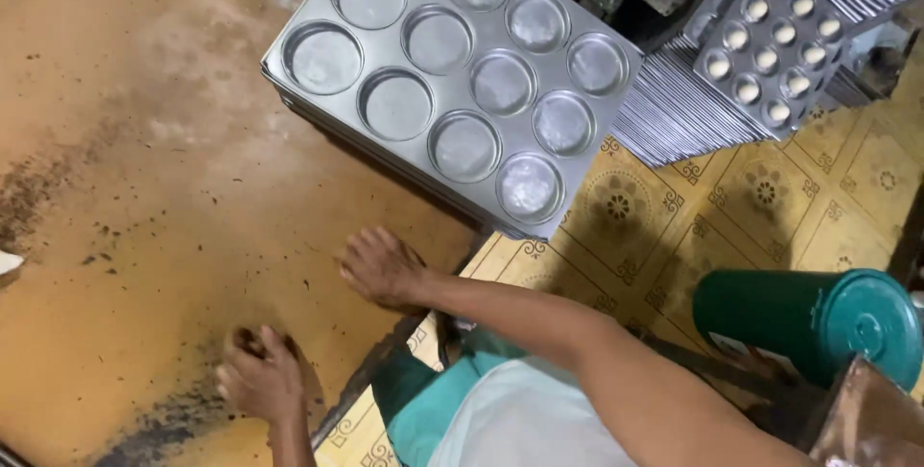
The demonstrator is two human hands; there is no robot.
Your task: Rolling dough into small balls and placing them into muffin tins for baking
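Note:
My right hand [382, 267] rests palm down at the edge of a brown worktop [144, 197], fingers spread and holding nothing. My left hand [262, 378] lies lower on the same surface with its fingers curled over a patch of dark crumbs [173, 414]. Whether it grips anything is hidden. A stack of grey metal baking trays [452, 72] with round empty cups sits on the worktop just beyond my right hand, one corner hanging over the edge.
Stacked thin metal trays [674, 111] lean at the upper right, beside a tray of small pale dough rounds [770, 43]. A green lidded cylinder [808, 318] lies on the yellow patterned floor [751, 197]. Dark specks mark the worktop's left side [38, 188].

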